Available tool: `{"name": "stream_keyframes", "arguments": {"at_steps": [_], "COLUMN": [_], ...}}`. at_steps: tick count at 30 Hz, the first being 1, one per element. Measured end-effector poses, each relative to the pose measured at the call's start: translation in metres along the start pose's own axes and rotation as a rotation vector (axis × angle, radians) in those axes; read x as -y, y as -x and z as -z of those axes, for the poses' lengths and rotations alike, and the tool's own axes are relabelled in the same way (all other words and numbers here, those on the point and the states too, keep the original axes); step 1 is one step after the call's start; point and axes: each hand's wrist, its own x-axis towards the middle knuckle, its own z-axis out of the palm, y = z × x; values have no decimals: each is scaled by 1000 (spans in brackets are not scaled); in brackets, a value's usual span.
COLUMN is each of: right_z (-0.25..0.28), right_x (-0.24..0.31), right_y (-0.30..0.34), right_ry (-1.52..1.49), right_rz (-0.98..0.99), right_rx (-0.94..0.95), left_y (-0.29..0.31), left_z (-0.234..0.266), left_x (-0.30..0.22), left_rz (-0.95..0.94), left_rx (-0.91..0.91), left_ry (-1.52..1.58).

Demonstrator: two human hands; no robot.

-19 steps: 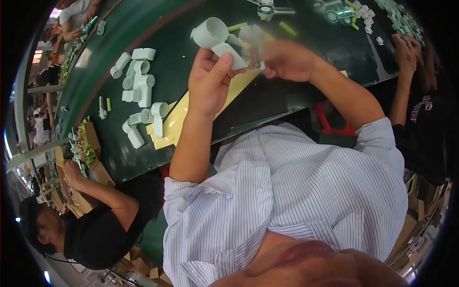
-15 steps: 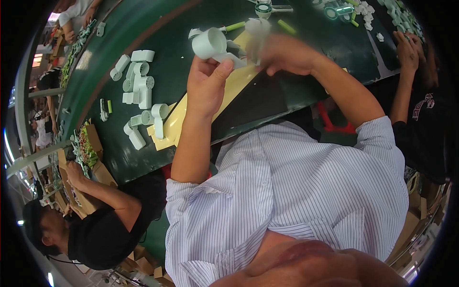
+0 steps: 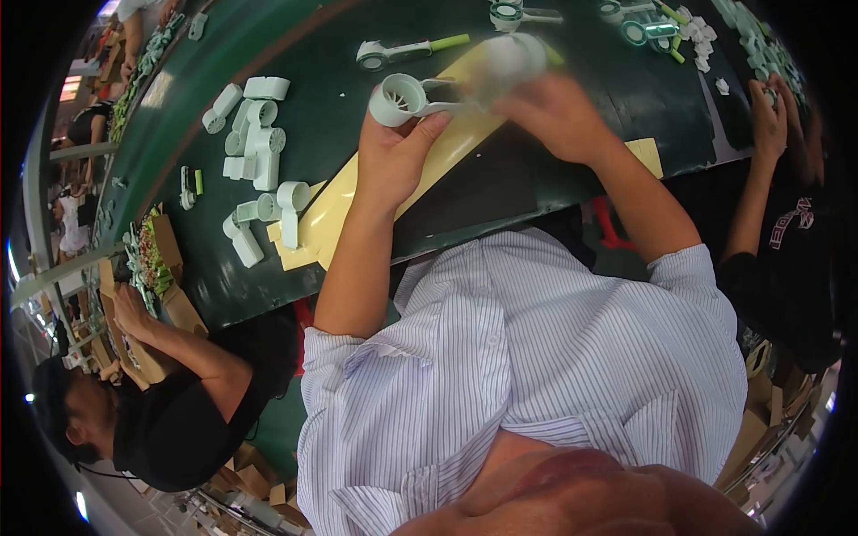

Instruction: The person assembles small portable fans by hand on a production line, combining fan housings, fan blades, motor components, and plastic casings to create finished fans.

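As left hand [image 3: 396,163] grips cupped casing [image 3: 398,101], glossy yellow sheet [image 3: 447,152]

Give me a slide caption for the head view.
Left grip holds a pale green casing above the dark green table; right grip at a motion-blurred pale part.

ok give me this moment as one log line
left hand: holds mint cup-shaped housing | right hand: blurred, at blurred pale part | beneath: yellow strip | at left: mint housings on green table
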Motion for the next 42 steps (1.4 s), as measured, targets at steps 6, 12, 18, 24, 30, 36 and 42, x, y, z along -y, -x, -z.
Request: {"name": "stream_keyframes", "arguments": {"at_steps": [6, 12, 18, 24, 30, 36, 42], "right_z": [-5, -5, -7, -6, -4, -3, 2], "right_x": [13, 11, 12, 13, 11, 8, 20], "right_y": [5, 4, 0, 0, 0, -3, -1], "right_ry": [275, 306, 391, 345, 376, 480, 445], "right_rz": [106, 144, 163, 101, 121, 203, 56], "right_rx": [-138, -146, -143, -124, -129, -74, 18], "left_y": [-1, 2, 2, 1, 3, 7, 6], "left_z": [-4, -2, -1, 1, -4, -7, -3], "left_x": [-2, -2, 3, 3, -1, -9, -11], "left_rz": [-80, -61, -63, -86, -82, -80, -78], "left_rx": [16, 43, 48, 57, 38, 85, 167], "left_ry": [-5, -44, -73, -98, -110, -210, -189]}}
